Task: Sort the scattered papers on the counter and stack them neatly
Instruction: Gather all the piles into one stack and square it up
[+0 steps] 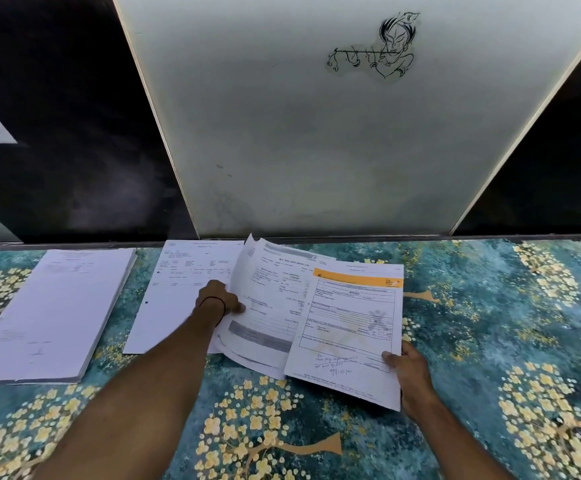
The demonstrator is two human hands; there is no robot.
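Both hands are on a loose fan of papers at the middle of the surface (490,323), which is covered in a teal pattern with yellow blossoms. The left hand (218,297) grips the left edge of a printed form (268,306): its thumb (239,308) lies on top and the fingers are curled behind the page, out of sight. That edge is lifted and bowed, and the form's far corner stands up off the surface. A thin black band (214,301) circles the left wrist.

The right hand (410,374) pinches the near right corner of an invoice (348,327) with an orange header strip, thumb on the face and fingers tucked underneath. The invoice overlaps the right part of the form and is held tilted, its near edge raised. The edge of at least one more page shows just beneath it (how many I cannot tell).

A flat sheet (181,299) lies on the surface to the left of the fan, partly under the form and the left forearm. Further left, apart from it, sits a squared stack (50,313) of white pages, its edges aligned.

Behind the papers a pale panel (282,133) rises from the back of the surface, with a small line drawing (382,46) of a flute player near its top.
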